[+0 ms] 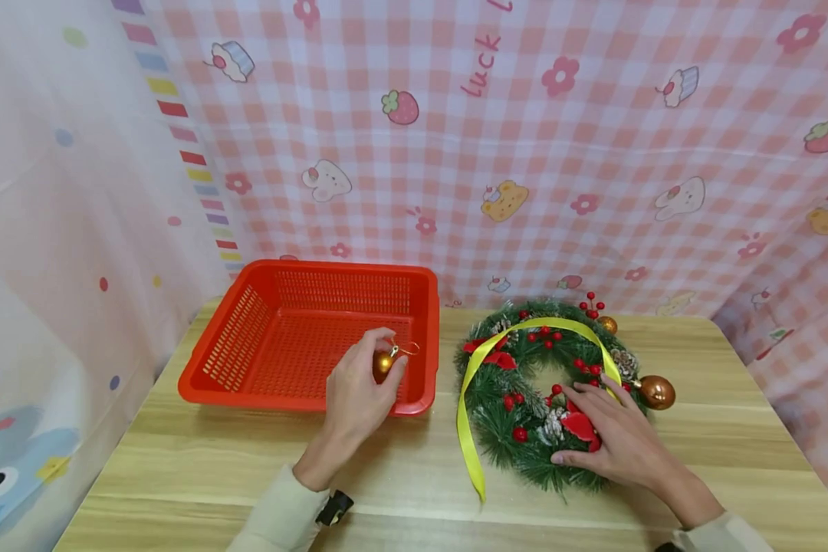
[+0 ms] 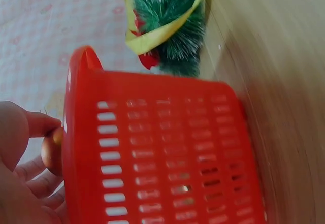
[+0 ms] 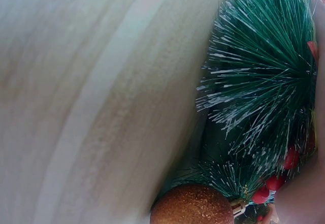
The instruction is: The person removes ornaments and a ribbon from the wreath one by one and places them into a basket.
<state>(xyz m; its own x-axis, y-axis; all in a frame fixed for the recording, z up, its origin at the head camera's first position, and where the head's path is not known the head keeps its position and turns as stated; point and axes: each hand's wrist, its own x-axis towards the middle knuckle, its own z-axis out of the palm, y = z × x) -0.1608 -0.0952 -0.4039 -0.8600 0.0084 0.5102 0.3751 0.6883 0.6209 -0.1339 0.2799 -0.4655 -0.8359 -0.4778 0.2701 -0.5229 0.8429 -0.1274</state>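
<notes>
My left hand (image 1: 360, 391) pinches a small gold bauble (image 1: 383, 366) with a thin wire loop, over the near right part of the red plastic basket (image 1: 424, 337). In the left wrist view the basket's rim hides part of the bauble (image 2: 52, 152). My right hand (image 1: 617, 435) rests with extended fingers on the right side of a green wreath (image 1: 500, 429). Red berries, pinecones and red bows dot the wreath, and a yellow ribbon (image 1: 464, 414) lies looped over it. Beside the right hand a copper bauble (image 1: 657, 392) sits at the wreath's right edge.
The basket and wreath stand side by side on a wooden table (image 1: 414, 491). Another gold bauble (image 1: 607, 325) shows at the wreath's upper right. A pink checked curtain (image 1: 414, 169) hangs behind the table, and a pale curtain (image 1: 96, 230) hangs at the left.
</notes>
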